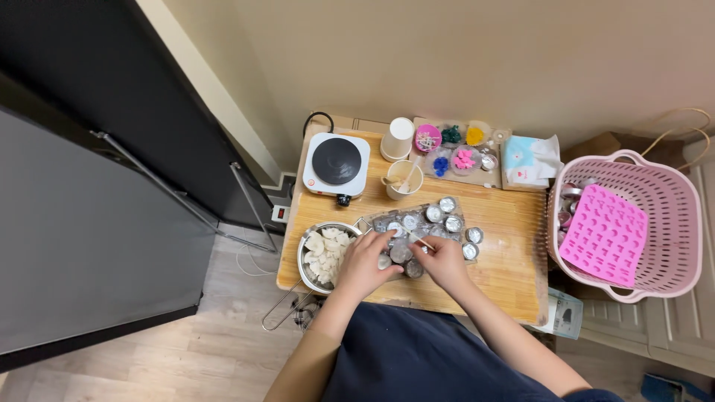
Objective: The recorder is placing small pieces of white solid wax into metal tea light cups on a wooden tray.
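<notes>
The left hand [365,262] is curled over a small round metal cup [400,254], fingers closed around its side, near the front edge of the wooden surface [514,223]. The right hand [445,262] pinches a thin white stick [421,241] between narrow fingers. The long axis of the stick runs from 10 o'clock to 4 o'clock, and its free end points up-left over the cup.

The cup looks dull silver and shallow; I cannot tell what is inside. About ten such cups [447,205] lie on a clear plastic sheet [387,220], spreading toward 1 o'clock from the hands.

At 9 o'clock of the left hand is one steel bowl [307,254] with white chunks. At 12 o'clock stand one white hot plate [337,164] and two paper cups [397,138]. At 3 o'clock, well apart, is one pink basket [670,201] holding a pink mould [604,234].
</notes>
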